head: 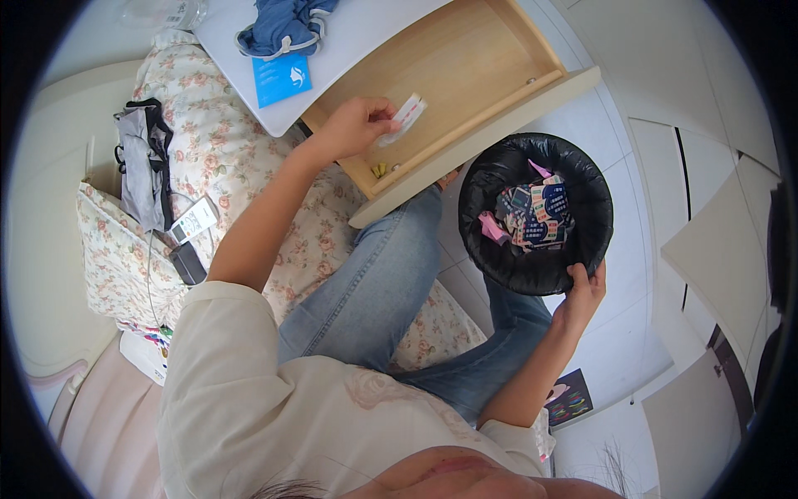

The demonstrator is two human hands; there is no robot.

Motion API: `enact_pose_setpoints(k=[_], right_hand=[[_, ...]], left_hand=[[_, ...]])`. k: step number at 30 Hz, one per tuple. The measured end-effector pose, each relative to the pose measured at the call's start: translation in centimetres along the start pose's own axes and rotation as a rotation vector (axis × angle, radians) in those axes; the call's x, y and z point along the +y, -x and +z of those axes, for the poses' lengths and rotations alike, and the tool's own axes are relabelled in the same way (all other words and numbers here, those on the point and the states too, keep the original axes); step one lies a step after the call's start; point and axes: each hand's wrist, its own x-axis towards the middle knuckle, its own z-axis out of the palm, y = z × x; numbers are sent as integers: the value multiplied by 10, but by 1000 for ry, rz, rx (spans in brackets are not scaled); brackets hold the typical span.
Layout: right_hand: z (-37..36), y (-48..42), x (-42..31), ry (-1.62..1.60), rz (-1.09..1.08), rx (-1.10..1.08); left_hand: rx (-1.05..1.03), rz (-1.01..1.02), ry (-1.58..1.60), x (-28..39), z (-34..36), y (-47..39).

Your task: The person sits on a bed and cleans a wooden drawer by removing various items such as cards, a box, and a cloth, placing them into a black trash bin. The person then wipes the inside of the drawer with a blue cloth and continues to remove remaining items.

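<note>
My left hand (361,128) is above the pulled-out wooden drawer (436,81), pinching a small white packet (408,115) with red marks between thumb and fingers. Below that hand, a few small yellow pieces (378,169) lie in the drawer's near left corner. My right hand (581,296) grips the near rim of a round waste bin (477,249) lined with a black plastic bag. Inside the bin are several printed cards or paper pieces (539,212) bearing writing, along with pink scraps (494,227). The bin is to the right of the drawer front.
A blue cloth garment (280,28) and a blue booklet (282,80) rest on the white tabletop (227,56). On the floral bedding (206,125) are a white remote control (194,219), a black adapter (187,263) with a cable, and grey clothing (142,162). My jeans-clad legs (374,293) are below the drawer.
</note>
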Motion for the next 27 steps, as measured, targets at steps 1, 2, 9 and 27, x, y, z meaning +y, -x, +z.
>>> enact_pose_setpoints(k=[1, 2, 9, 27], right_hand=[[0, -1, 1, -3, 1, -4], [0, -1, 1, -9, -3, -7], [-2, -2, 3, -5, 2, -7], [0, 1, 1, 9, 0, -3]], left_hand=[[-14, 62, 193, 0, 1, -1], [-29, 123, 386, 0, 2, -2], [-213, 52, 736, 56, 3, 16], [-202, -6, 669, 11, -6, -43]])
